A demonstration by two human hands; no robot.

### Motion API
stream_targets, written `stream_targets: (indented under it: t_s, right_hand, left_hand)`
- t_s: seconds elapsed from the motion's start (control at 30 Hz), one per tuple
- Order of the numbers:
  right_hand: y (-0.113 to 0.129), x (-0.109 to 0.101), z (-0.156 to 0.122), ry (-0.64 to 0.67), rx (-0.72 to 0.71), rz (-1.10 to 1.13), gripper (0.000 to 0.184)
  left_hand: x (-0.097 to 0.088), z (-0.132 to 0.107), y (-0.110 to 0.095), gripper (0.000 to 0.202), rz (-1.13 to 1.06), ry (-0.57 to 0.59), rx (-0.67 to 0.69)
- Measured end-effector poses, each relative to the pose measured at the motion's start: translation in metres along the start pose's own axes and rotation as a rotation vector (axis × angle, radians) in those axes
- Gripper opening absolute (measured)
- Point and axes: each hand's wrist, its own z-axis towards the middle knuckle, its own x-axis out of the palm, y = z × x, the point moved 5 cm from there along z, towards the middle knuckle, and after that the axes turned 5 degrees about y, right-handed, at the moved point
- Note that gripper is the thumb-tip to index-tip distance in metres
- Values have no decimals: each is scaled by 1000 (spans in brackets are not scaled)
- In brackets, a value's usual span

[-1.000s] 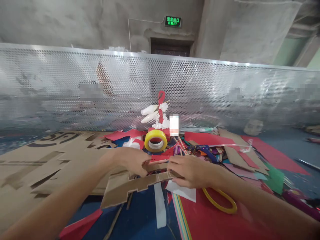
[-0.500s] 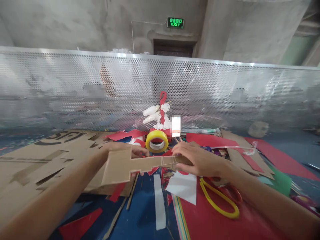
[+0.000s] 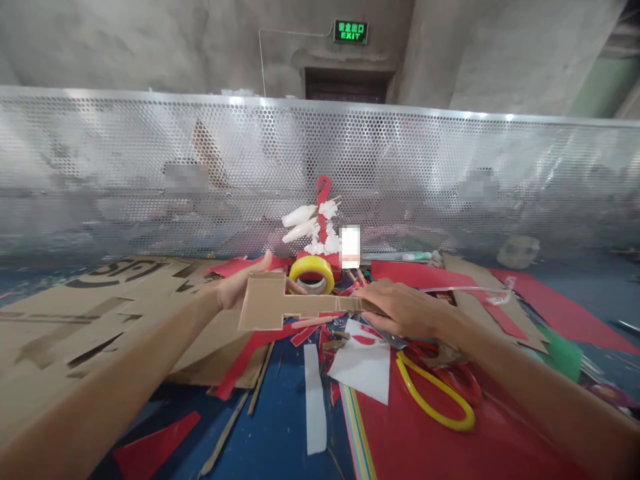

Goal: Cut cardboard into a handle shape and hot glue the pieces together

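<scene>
The cardboard piece [image 3: 265, 303], wide on its left and narrow on its right, is held above the table [image 3: 280, 427]. The right hand [image 3: 400, 303] is closed around its narrow end, with fingers above and thumb below. The left hand [image 3: 237, 283] is behind the wide end, its thumb raised; most of its fingers are hidden by the cardboard, so I cannot tell whether it grips.

At the far right there is a pale tub [image 3: 519, 252], rather blurred; its content cannot be made out. A white rectangular object [image 3: 350, 247] is covered by pixelation. The scissors [image 3: 436, 395] show their yellow and red handles, while their blades are mostly hidden.

The yellow tape roll [image 3: 311, 275] stands upright just behind the cardboard piece. Behind it, a red and white paper ornament [image 3: 324, 223] rises before the perforated metal panel [image 3: 425, 167]. White paper [image 3: 363, 367] and red sheets [image 3: 415, 440] lie near the scissors, and large cardboard [image 3: 115, 317] extends under the left forearm.
</scene>
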Motion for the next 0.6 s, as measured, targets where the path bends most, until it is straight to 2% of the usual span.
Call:
stream_targets:
  t_s: [0.07,0.13,0.3,0.4,0.6]
  right_hand:
    - [-2,2,0,7,-10,-13,29]
    - [-3,4,0,6,-13,-38,28]
    - [-2,12,2,22,10,-166,26]
    - [8,16,5,18,-5,-225,25]
    - [40,21,9,14,-35,-282,30]
  left_hand:
    - [-6,-3,2,102,-157,-53,51]
    - [-10,-6,1,93,-189,-56,116]
    - [-8,-7,-6,59,50,8,107]
    - [0,0,-13,51,85,10,116]
    - [27,20,-24,53,93,50,139]
